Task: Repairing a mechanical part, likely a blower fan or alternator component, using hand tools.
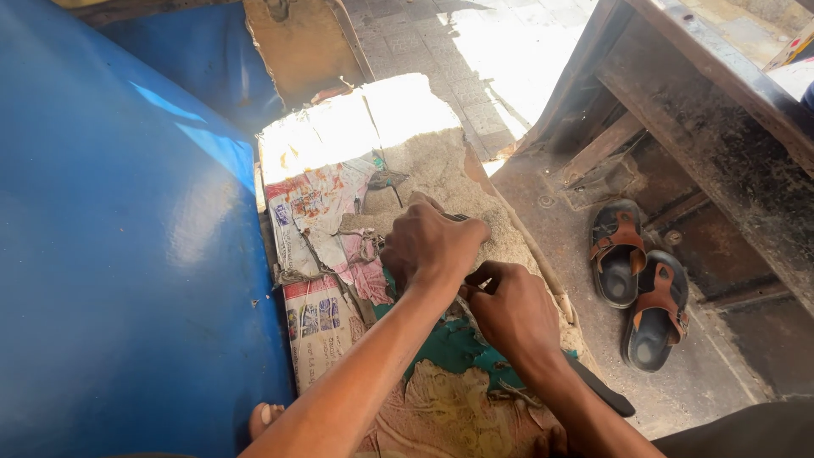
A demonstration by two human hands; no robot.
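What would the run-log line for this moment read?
left hand: gripping thin dark tool | right hand: fist on worn padding | sandals right

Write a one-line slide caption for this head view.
Left hand and right hand work close together on a worn, newspaper-patched fibrous panel, beside a blue padded surface and brown-strapped black sandals.

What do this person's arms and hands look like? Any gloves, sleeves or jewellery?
Both arms are bare from the bottom of the picture to the fingers: no sleeves show. The left hand and the right hand have no gloves, and no ring, watch or bracelet is visible on the sides facing the camera. The forearms are lean, and the knuckles stand out clearly.
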